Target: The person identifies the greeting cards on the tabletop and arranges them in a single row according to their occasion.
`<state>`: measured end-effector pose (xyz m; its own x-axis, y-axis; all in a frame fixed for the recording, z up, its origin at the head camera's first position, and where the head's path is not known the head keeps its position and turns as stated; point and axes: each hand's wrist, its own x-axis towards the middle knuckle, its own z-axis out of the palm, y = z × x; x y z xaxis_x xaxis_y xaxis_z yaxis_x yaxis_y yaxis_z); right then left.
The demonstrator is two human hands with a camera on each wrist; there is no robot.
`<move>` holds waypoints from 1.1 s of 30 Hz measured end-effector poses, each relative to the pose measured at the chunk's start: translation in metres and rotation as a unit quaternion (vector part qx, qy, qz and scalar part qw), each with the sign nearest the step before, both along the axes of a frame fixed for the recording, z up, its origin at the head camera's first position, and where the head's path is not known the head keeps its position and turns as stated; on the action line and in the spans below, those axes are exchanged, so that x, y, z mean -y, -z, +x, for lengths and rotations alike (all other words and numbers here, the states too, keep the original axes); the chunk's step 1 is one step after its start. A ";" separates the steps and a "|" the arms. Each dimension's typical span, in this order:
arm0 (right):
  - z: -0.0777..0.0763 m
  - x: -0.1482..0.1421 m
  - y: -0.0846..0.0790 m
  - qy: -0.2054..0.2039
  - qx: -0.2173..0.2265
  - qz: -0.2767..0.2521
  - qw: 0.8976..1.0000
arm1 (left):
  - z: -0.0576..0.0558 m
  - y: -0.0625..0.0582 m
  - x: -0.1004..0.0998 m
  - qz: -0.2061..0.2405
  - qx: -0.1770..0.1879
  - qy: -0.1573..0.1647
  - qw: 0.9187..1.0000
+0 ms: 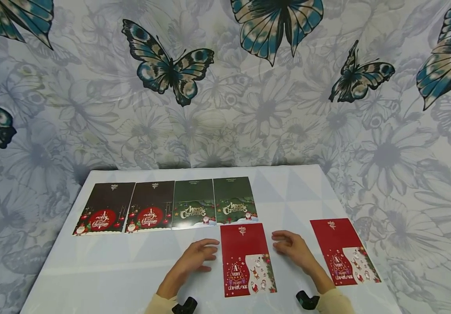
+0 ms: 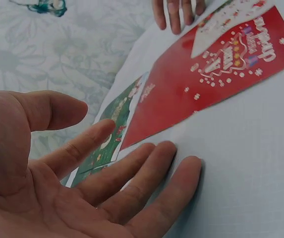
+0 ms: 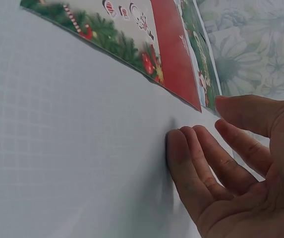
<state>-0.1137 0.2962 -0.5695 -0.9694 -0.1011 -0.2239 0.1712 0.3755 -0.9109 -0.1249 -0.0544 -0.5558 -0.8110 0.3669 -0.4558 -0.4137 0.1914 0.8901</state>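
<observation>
A red Christmas card (image 1: 243, 244) lies unfolded flat on the white table, between the two hands. My left hand (image 1: 197, 256) rests just left of it with fingers spread and relaxed; in the left wrist view its palm (image 2: 77, 203) holds nothing. On the card's other side is my right hand (image 1: 293, 249), its fingers loosely bent and also holding nothing, with the outer fingers (image 3: 186, 173) down at the table surface. A second red card (image 1: 340, 244) of the same print lies to the right of the right hand.
Along the back left, two dark cards (image 1: 109, 198) and two green cards (image 1: 194, 192) lie edge to edge in a row. The white table (image 1: 103, 266) ends at a butterfly-patterned cloth (image 1: 209, 131) behind. Each wrist carries a black camera (image 1: 186, 305).
</observation>
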 end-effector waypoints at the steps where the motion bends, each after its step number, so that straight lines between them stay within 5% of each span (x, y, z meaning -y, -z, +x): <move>1: 0.001 0.000 0.000 0.000 0.001 0.000 1.000 | 0.001 0.000 -0.001 0.001 0.000 0.003 1.000; 17: 0.005 0.013 -0.003 -0.002 0.021 0.005 1.000 | 0.015 0.000 -0.007 0.048 0.023 0.031 0.998; 33: 0.005 0.016 0.001 -0.017 0.012 -0.001 1.000 | 0.019 0.000 -0.013 0.063 0.036 0.021 0.997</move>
<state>-0.1085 0.2804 -0.5702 -0.9598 -0.1338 -0.2466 0.1801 0.3800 -0.9073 -0.1063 -0.0416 -0.5557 -0.7610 0.4574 -0.4601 -0.4706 0.0990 0.8768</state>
